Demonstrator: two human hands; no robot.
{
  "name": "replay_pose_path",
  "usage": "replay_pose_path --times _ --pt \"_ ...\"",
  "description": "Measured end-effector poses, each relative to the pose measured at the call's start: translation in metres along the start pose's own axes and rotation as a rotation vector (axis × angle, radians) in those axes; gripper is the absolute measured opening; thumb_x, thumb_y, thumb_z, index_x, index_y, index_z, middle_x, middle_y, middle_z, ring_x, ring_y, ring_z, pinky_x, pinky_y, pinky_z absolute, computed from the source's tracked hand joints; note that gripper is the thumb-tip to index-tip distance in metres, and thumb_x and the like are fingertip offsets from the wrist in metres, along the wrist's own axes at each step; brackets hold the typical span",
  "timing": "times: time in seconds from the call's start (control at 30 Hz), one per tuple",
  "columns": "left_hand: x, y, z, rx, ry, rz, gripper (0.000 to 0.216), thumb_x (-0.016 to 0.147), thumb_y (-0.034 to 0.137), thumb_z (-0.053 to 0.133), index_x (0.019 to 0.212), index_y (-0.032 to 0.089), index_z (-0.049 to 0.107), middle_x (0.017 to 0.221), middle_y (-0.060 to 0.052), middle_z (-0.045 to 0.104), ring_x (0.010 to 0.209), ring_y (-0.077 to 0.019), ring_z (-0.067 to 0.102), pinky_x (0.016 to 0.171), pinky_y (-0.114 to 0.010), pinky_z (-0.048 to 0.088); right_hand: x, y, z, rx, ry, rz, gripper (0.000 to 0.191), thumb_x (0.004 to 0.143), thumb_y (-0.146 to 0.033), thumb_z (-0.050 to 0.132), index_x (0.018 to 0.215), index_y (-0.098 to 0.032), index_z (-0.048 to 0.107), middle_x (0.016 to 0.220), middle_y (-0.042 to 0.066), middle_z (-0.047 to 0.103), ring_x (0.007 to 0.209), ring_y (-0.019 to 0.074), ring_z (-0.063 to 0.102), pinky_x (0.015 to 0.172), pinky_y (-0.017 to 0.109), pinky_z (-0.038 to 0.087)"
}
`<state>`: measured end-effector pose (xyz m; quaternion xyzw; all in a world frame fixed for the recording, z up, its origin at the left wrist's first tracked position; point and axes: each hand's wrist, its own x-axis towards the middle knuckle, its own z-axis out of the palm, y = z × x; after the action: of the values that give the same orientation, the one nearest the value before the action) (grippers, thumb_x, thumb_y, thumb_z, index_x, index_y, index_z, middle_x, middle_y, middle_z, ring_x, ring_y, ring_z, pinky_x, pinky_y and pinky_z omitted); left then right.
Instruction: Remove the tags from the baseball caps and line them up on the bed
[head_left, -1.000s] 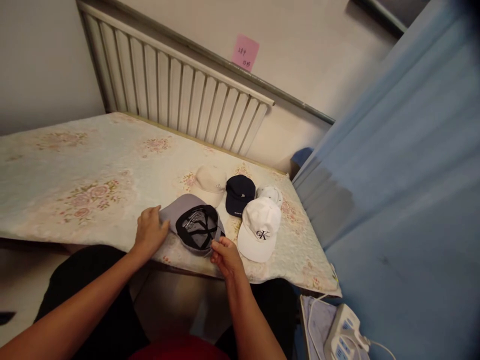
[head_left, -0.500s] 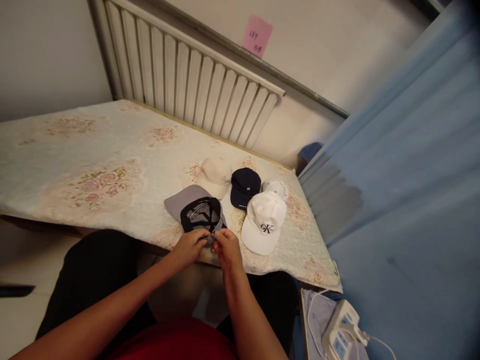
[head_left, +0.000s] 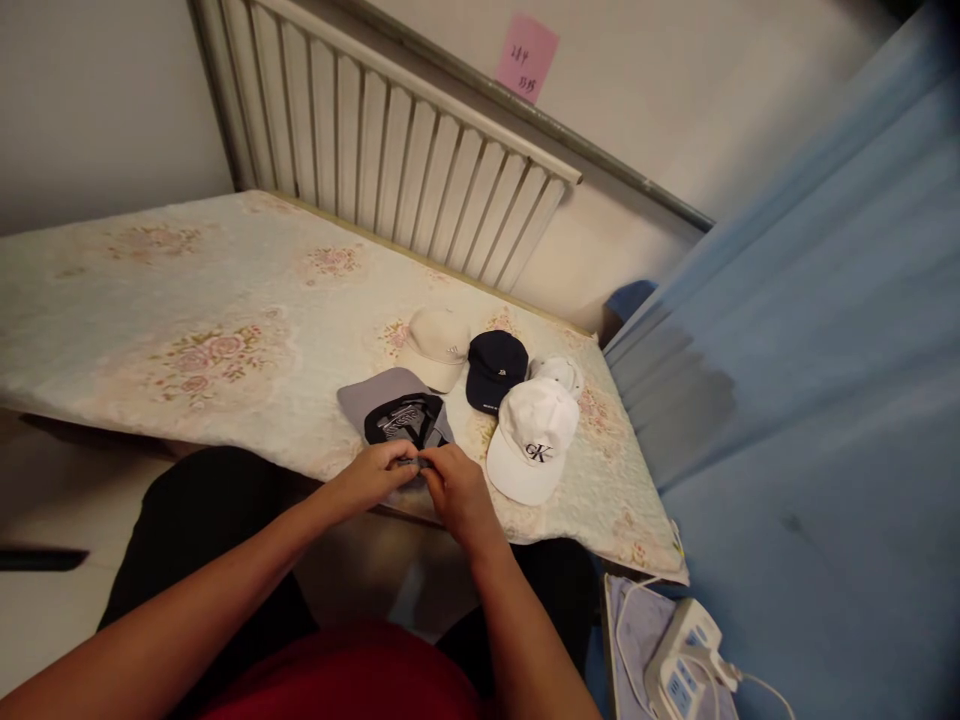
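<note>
A grey baseball cap rests at the bed's near edge with its dark inside facing up and its brim pointing left. My left hand pinches the back strap of this cap from the left. From the right, my right hand grips the same strap, its fingertips nearly meeting those of the left. The fingers partly hide the strap and its fastening. Just right of my hands lies a white cap with black letters. Behind it are a navy cap, a beige cap and another white cap, partly covered.
The caps lie on a bed with a floral cover. A radiator runs along the wall behind it. At right hangs a blue curtain. A white power strip with cables sits on a small stand at lower right.
My hands have drawn closer together at the cap's strap, and the right hand has turned so its back faces up. The cap's rear edge has folded in slightly. The view has shifted a little.
</note>
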<state>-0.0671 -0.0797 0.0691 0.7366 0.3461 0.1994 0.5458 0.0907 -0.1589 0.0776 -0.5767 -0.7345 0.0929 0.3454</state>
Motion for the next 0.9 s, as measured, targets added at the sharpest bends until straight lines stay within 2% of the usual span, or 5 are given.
replay_pose_path --times 0.27,0.5,0.63,0.73,0.9 --pt "-0.009 0.017 -0.013 0.093 -0.153 0.046 0.017 0.069 0.024 0.054 0.085 0.018 0.056 0.067 0.005 0.045 0.062 -0.0123 0.044 0.057 -0.023 0.032 -0.003 0.0 -0.015 0.048 -0.133 0.004 0.025 0.091 -0.02 0.048 0.111 -0.026 0.062 0.097 0.006 0.068 0.084 0.0195 0.061 0.077 0.03 0.045" --pt "-0.007 0.02 -0.01 0.109 -0.146 0.059 0.01 0.071 0.023 0.051 0.079 0.018 0.054 0.069 0.004 0.049 0.066 -0.0142 0.047 0.059 -0.024 0.035 -0.004 -0.005 -0.011 0.076 -0.091 0.106 0.009 0.085 -0.019 0.055 0.084 -0.024 0.063 0.071 0.002 0.06 0.06 0.0138 0.052 0.062 0.024 0.038" --pt "-0.008 0.017 -0.01 0.116 -0.156 0.069 0.008 0.07 0.023 0.053 0.077 0.018 0.053 0.071 0.003 0.051 0.068 -0.0144 0.048 0.061 -0.025 0.036 -0.005 -0.004 -0.006 0.12 -0.093 0.143 0.008 0.079 -0.016 0.057 0.079 -0.024 0.06 0.069 0.0 0.059 0.059 0.013 0.055 0.061 0.023 0.037" --pt "-0.01 0.018 -0.008 0.035 -0.176 0.062 0.008 0.07 0.024 0.054 0.074 0.019 0.051 0.067 0.004 0.05 0.064 -0.0127 0.047 0.058 -0.024 0.035 -0.005 -0.005 -0.005 0.338 -0.105 0.246 0.011 0.077 -0.016 0.054 0.084 -0.023 0.057 0.067 -0.002 0.062 0.059 0.0139 0.062 0.059 0.023 0.042" --pt "-0.012 0.022 -0.002 -0.192 -0.216 0.011 0.016 0.074 0.033 0.056 0.076 0.02 0.047 0.062 0.005 0.055 0.056 -0.0114 0.049 0.053 -0.023 0.034 -0.007 -0.003 0.007 0.995 -0.072 0.486 0.011 0.078 -0.026 0.053 0.088 -0.024 0.047 0.057 -0.008 0.061 0.047 0.0148 0.064 0.05 0.024 0.049"
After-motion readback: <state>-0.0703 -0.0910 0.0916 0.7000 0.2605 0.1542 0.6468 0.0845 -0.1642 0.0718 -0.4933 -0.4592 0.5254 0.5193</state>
